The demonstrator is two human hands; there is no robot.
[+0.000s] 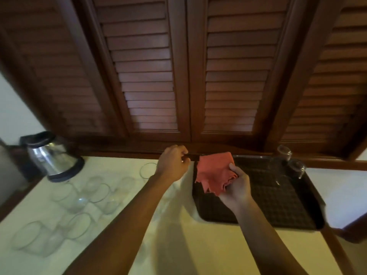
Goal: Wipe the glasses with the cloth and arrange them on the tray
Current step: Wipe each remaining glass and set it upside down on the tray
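My right hand grips a folded red cloth over the left part of the dark tray. My left hand hovers just left of the cloth with its fingers curled and thumb against forefinger; what it holds, if anything, is too faint to make out. A clear glass stands right behind that hand. Two glasses sit at the tray's far right corner. Several more clear glasses stand on the pale counter to the left.
A steel electric kettle stands at the counter's far left. Dark wooden louvred doors rise behind the counter. The tray reaches the counter's right edge, beyond which a wooden frame drops away.
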